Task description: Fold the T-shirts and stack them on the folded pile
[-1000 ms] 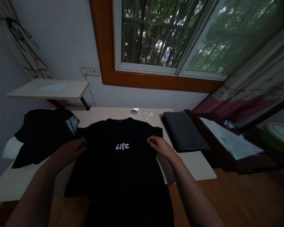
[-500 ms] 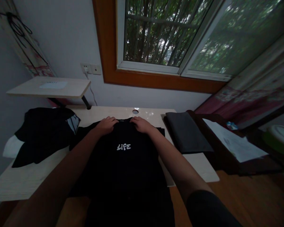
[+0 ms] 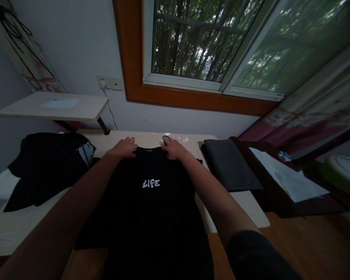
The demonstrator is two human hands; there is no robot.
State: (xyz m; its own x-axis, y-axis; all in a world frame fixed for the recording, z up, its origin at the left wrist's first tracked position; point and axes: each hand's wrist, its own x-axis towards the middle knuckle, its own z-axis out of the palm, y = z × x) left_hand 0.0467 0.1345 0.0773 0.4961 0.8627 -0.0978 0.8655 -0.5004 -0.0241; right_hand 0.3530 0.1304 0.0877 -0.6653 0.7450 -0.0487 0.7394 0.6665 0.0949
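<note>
The black shirt (image 3: 151, 210) lies front up on the pale table (image 3: 146, 137), its collar toward the window (image 3: 198, 42). Its sleeves are partly hidden under the forearms, and its lower part merges with the dark clothing below, so the hem is hard to make out. The left hand (image 3: 124, 147) rests at the collar's left side, the right hand (image 3: 174, 148) at its right. The fingers of both are bent over the cloth; whether they pinch it, one cannot tell. A black cloth heap (image 3: 46, 167) partly covers something white (image 3: 4, 184) that cannot be identified. At the right edge, a green container (image 3: 344, 175) with a pale top is dim, its contents out of sight. Dark furniture (image 3: 271, 198) bears a paper sheet (image 3: 288, 177); a dark grey folded item (image 3: 231, 165) lies at the table's right side.
</note>
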